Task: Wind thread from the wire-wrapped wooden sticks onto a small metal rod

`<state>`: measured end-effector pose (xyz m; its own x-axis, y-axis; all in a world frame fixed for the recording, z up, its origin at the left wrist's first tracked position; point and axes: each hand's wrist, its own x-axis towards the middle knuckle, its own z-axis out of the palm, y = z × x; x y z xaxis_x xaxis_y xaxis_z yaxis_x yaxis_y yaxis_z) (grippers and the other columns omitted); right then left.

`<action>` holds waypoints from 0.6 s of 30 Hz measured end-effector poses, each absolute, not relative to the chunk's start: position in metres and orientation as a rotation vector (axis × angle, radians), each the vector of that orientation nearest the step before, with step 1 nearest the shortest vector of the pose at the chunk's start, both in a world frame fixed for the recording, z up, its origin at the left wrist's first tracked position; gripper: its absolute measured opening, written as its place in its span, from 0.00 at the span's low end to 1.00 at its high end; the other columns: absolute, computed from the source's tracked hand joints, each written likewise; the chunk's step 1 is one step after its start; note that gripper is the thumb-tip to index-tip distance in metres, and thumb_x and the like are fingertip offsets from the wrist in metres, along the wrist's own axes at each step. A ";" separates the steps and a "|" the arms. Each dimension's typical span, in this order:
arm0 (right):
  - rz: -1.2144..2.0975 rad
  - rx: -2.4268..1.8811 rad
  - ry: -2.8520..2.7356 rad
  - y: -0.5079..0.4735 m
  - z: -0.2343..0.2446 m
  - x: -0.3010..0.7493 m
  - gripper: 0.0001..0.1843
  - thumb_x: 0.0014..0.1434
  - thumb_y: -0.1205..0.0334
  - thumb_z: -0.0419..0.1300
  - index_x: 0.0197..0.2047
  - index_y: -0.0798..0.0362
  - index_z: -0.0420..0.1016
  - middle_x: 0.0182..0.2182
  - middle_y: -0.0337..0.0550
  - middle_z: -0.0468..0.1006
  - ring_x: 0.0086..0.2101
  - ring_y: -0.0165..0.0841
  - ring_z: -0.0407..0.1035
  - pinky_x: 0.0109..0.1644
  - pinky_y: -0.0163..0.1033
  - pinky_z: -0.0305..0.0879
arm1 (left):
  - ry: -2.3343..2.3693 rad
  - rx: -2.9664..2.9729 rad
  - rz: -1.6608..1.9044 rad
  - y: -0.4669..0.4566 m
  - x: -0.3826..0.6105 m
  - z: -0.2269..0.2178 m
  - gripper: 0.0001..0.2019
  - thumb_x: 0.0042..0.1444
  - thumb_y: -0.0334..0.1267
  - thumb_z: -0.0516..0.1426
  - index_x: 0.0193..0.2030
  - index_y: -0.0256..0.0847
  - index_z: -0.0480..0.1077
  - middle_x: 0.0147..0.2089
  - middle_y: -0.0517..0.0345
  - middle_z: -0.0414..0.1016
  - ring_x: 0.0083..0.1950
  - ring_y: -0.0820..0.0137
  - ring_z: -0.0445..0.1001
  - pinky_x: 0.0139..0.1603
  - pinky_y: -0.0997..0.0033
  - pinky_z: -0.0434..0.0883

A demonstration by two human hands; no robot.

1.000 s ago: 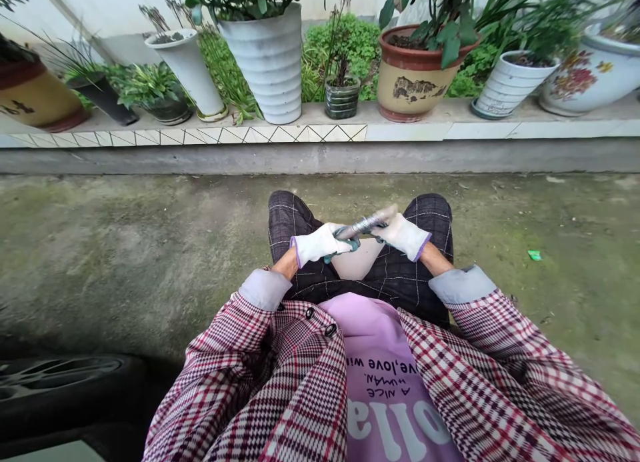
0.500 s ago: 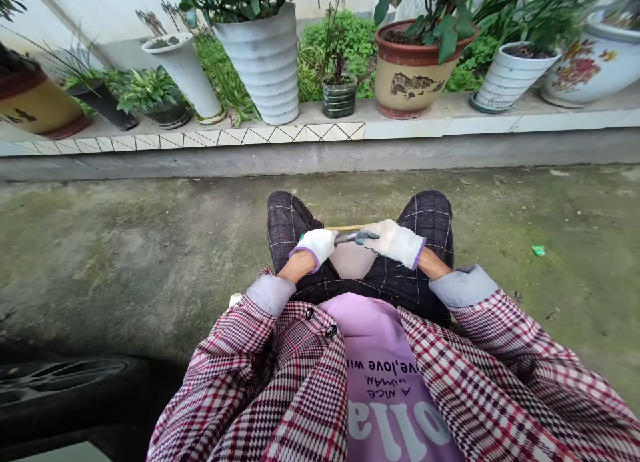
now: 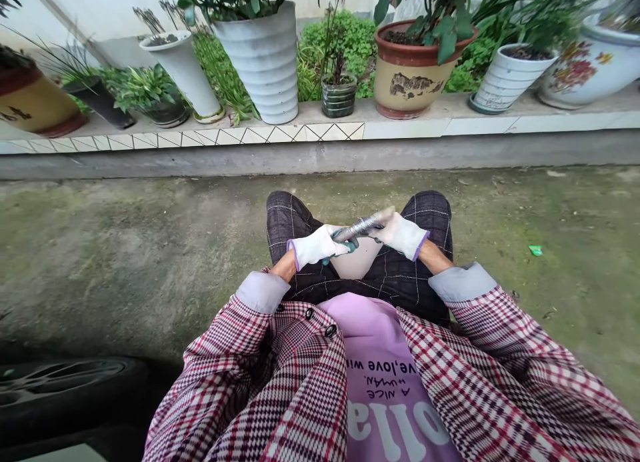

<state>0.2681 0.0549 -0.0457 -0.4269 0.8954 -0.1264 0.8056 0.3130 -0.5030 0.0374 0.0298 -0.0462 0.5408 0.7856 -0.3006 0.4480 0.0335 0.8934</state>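
Between my two gloved hands lies a grey, ridged metal rod (image 3: 364, 225), somewhat blurred, slanting up toward the right. My left hand (image 3: 319, 245), in a white glove with dark green fingertips and a purple cuff, is closed around its lower left end. At the other end, my right hand (image 3: 401, 237), gloved alike, has its fingers curled on the rod's right part; the fingertips are partly hidden. Below the rod, a pale, smooth surface (image 3: 354, 262) shows between my thighs. What it belongs to cannot be made out.
Potted plants line a tiled ledge (image 3: 320, 134) ahead, among them a tall white ribbed pot (image 3: 263, 69) and a brown-rimmed pot (image 3: 413, 82). A car wheel (image 3: 70, 389) is at lower left. A small green wrapper (image 3: 536, 250) lies on the concrete ground (image 3: 500, 209).
The rod has gone from nearly level to slanting, its right end raised, and more of it shows. My left hand has turned, showing its green fingertips. My right hand has shifted slightly right.
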 end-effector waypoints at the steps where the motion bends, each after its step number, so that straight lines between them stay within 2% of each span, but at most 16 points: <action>1: 0.773 -1.602 -2.383 0.052 -0.046 0.265 0.12 0.61 0.60 0.57 0.38 0.53 0.81 0.31 0.41 0.80 0.30 0.31 0.70 0.33 0.33 0.60 | 1.080 1.569 0.394 0.032 0.039 -0.045 0.15 0.52 0.42 0.60 0.45 0.36 0.74 0.24 0.66 0.65 0.17 0.81 0.58 0.17 0.80 0.60; 6: 0.842 -1.451 -2.438 0.043 -0.050 0.257 0.13 0.62 0.59 0.56 0.44 0.51 0.81 0.37 0.40 0.82 0.36 0.32 0.73 0.39 0.33 0.63 | 1.251 1.483 0.513 0.041 0.042 -0.060 0.11 0.54 0.41 0.58 0.40 0.36 0.72 0.21 0.67 0.59 0.17 0.80 0.57 0.17 0.79 0.57; 10: 0.879 -1.362 -2.449 0.038 -0.054 0.255 0.12 0.62 0.59 0.56 0.41 0.51 0.81 0.36 0.40 0.83 0.34 0.32 0.74 0.40 0.34 0.65 | 1.384 1.838 0.362 0.050 0.037 -0.077 0.10 0.55 0.39 0.57 0.39 0.36 0.74 0.25 0.62 0.67 0.24 0.76 0.65 0.24 0.77 0.63; 13: 0.835 -1.348 -2.516 0.037 -0.057 0.257 0.13 0.63 0.58 0.57 0.40 0.50 0.82 0.36 0.41 0.83 0.34 0.33 0.74 0.39 0.35 0.65 | 1.515 2.211 0.074 0.054 0.037 -0.086 0.12 0.56 0.38 0.56 0.44 0.38 0.76 0.33 0.53 0.76 0.34 0.68 0.74 0.36 0.72 0.69; 15: 0.795 -1.353 -2.568 0.038 -0.059 0.260 0.12 0.63 0.57 0.57 0.41 0.49 0.82 0.36 0.42 0.83 0.35 0.34 0.74 0.39 0.36 0.66 | 1.510 2.366 -0.134 0.051 0.040 -0.090 0.14 0.58 0.37 0.54 0.47 0.38 0.76 0.36 0.48 0.78 0.38 0.62 0.77 0.41 0.67 0.71; 18: 0.754 -1.340 -2.626 0.045 -0.062 0.266 0.11 0.62 0.57 0.58 0.40 0.49 0.82 0.38 0.44 0.83 0.37 0.35 0.74 0.39 0.36 0.66 | 1.380 2.368 -0.217 0.037 0.041 -0.090 0.11 0.55 0.34 0.55 0.42 0.35 0.77 0.34 0.46 0.78 0.39 0.59 0.78 0.43 0.63 0.72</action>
<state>0.2664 0.0446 -0.0624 -0.6081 0.7827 -0.1330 0.7340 0.4904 -0.4699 0.0414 0.0372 -0.0901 0.5029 0.8018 -0.3229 0.8622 -0.4389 0.2530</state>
